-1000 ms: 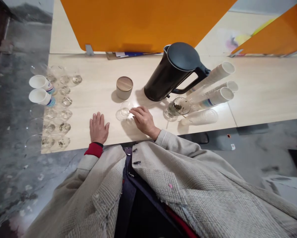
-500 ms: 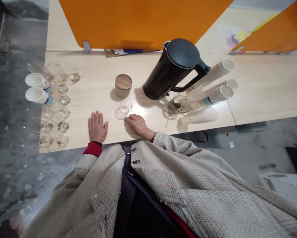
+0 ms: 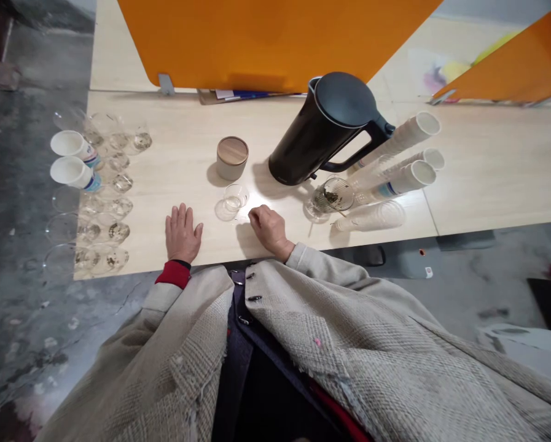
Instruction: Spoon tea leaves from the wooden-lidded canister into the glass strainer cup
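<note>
Left hand: my left hand (image 3: pixel 183 236) lies flat, palm down on the desk (image 3: pixel 174 153), fingers slightly spread, nothing under it that I can see
Right hand: my right hand (image 3: pixel 268 227) is curled narrow, fingertips tucked in; I cannot tell whether anything is pinched there
Small cup: the see-through cup (image 3: pixel 236 197) stands just beyond my right fingertips, apart from them
Just changed: a second ago my right fingers were at this cup's side; they have drawn back and folded, so the cup now stands free of both hands
Tin: the round tin (image 3: pixel 232 158) with a wooden lid sits behind the cup
Kettle: the black kettle (image 3: pixel 319 132) stands behind and right of my right hand
Leaf glass: the glass (image 3: pixel 333 195) right of that hand holds dark leaves
Right end: stacked paper cups (image 3: pixel 412 176)
Left end: rows of see-through cups (image 3: pixel 118 232), several with dark bits inside, and two paper cups (image 3: pixel 71 173)
Writing: blue and pink print on the paper cups, too small to read
</note>
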### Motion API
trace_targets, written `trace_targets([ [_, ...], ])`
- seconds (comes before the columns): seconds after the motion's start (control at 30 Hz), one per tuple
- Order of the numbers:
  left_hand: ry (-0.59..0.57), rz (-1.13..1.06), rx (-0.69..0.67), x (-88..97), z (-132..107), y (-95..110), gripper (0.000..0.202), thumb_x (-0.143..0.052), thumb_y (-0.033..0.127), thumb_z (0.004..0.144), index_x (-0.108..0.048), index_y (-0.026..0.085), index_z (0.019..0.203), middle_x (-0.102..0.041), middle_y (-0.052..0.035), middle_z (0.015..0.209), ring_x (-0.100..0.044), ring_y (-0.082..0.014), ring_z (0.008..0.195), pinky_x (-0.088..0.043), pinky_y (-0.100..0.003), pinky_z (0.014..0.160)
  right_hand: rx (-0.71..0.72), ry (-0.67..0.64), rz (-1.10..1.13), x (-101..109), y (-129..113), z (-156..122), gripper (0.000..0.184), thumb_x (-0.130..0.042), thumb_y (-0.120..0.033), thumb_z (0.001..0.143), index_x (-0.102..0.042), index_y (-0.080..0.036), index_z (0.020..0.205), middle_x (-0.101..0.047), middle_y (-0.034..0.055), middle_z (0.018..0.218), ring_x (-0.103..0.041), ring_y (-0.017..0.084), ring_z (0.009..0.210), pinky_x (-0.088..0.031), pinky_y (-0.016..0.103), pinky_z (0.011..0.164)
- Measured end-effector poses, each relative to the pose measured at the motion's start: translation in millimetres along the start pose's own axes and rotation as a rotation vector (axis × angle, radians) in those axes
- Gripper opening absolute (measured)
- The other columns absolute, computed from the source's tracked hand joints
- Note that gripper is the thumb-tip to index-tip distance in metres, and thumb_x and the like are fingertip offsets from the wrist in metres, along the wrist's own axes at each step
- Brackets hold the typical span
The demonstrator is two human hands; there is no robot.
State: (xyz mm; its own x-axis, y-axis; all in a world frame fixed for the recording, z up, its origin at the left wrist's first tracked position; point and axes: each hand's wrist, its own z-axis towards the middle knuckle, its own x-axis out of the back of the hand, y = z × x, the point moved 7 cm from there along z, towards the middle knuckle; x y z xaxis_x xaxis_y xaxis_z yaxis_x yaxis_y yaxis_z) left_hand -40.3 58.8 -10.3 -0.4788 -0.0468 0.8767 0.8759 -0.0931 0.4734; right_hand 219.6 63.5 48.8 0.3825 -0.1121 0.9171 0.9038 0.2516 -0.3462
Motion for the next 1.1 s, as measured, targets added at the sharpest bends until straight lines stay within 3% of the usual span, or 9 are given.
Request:
trace_targets([
  [0.1, 0.005, 0.001, -0.001, -0.6, 0, -1, 0.066, -0.048, 0.044, 0.106, -0.052, 0.01, 0.161, -0.038, -0.0201, 0.177, -0.024, -0.0382, 0.171, -0.013, -0.063, 0.14, 0.038, 0.185, 0.138, 33, 1, 6, 0.031, -0.043, -0.026, 0.113, -0.07, -0.021, 0.1, -0.075, 0.0072, 0.094, -0.064, 0.02, 0.083, -0.045, 0.031, 0.078],
  [0.17, 0.005, 0.004, -0.001, -0.9, 0, -1, 0.065, -0.048, 0.044, 0.106, -0.052, 0.01, 0.161, -0.038, -0.0204, 0.177, -0.024, -0.0383, 0.17, -0.013, -0.063, 0.139, 0.063, 0.196, 0.171, 44, -6, 12, 0.031, -0.044, -0.031, 0.114, -0.071, -0.021, 0.101, -0.075, 0.0071, 0.095, -0.065, 0.02, 0.085, -0.046, 0.031, 0.081],
  [0.27, 0.004, 0.002, 0.001, -1.0, 1, -1, 0.065, -0.048, 0.043, 0.106, -0.052, 0.01, 0.162, -0.038, -0.0204, 0.177, -0.024, -0.038, 0.17, -0.013, -0.063, 0.139, 0.07, -0.018, 0.069, 34, -22, 15, 0.03, -0.047, -0.032, 0.113, -0.074, -0.02, 0.111, -0.078, 0.0092, 0.102, -0.067, 0.021, 0.09, -0.044, 0.033, 0.083],
  [0.4, -0.001, 0.012, -0.003, -0.5, 0, 0, 0.065, -0.048, 0.043, 0.106, -0.052, 0.009, 0.161, -0.038, -0.0209, 0.177, -0.024, -0.0382, 0.17, -0.013, -0.062, 0.14, 0.069, -0.435, -0.163, -4, -34, 1, 0.039, -0.045, -0.023, 0.111, -0.066, -0.019, 0.143, -0.077, 0.0127, 0.118, -0.069, 0.024, 0.098, -0.04, 0.035, 0.082],
  [0.53, -0.004, 0.023, -0.002, 0.4, 0, 1, 0.066, -0.048, 0.043, 0.106, -0.052, 0.007, 0.161, -0.038, -0.0218, 0.177, -0.025, -0.0395, 0.17, -0.013, -0.063, 0.14, 0.096, -0.6, -0.259, -27, -35, -9, 0.043, -0.04, -0.018, 0.11, -0.061, -0.017, 0.148, -0.075, 0.0155, 0.124, -0.069, 0.026, 0.107, -0.039, 0.038, 0.084],
  [0.63, -0.002, 0.005, -0.002, 0.3, 1, 0, 0.065, -0.049, 0.043, 0.106, -0.051, 0.01, 0.162, -0.038, -0.0209, 0.177, -0.024, -0.0387, 0.17, -0.013, -0.064, 0.139, 0.117, -0.596, -0.26, -31, -33, -11, 0.043, -0.041, -0.018, 0.11, -0.059, -0.016, 0.148, -0.074, 0.0159, 0.124, -0.067, 0.027, 0.111, -0.038, 0.038, 0.085],
  [0.77, 0.0, -0.005, -0.001, -0.5, 1, -1, 0.065, -0.049, 0.042, 0.106, -0.051, 0.01, 0.162, -0.037, -0.0214, 0.177, -0.023, -0.0384, 0.171, -0.012, -0.064, 0.14, 0.14, -0.553, -0.251, -33, -31, -11, 0.032, -0.044, -0.018, 0.11, -0.071, -0.015, 0.126, -0.075, 0.0157, 0.116, -0.064, 0.027, 0.107, -0.035, 0.038, 0.083],
  [0.9, 0.0, -0.003, -0.003, -0.5, 1, -1, 0.066, -0.049, 0.042, 0.106, -0.051, 0.008, 0.162, -0.037, -0.0226, 0.177, -0.023, -0.0389, 0.171, -0.012, -0.064, 0.14, 0.184, -0.479, -0.232, -41, -34, -8, 0.028, -0.046, -0.014, 0.108, -0.074, -0.012, 0.112, -0.074, 0.0168, 0.109, -0.061, 0.027, 0.101, -0.034, 0.038, 0.082],
  [1.1, -0.002, 0.004, 0.0, 0.7, 1, 0, 0.067, -0.049, 0.043, 0.106, -0.051, 0.007, 0.162, -0.037, -0.0223, 0.177, -0.024, -0.0386, 0.17, -0.012, -0.062, 0.14, 0.083, -0.409, -0.232, -49, -19, -6, 0.026, -0.045, -0.008, 0.104, -0.071, -0.012, 0.108, -0.072, 0.0174, 0.106, -0.059, 0.026, 0.09, -0.038, 0.038, 0.081],
])
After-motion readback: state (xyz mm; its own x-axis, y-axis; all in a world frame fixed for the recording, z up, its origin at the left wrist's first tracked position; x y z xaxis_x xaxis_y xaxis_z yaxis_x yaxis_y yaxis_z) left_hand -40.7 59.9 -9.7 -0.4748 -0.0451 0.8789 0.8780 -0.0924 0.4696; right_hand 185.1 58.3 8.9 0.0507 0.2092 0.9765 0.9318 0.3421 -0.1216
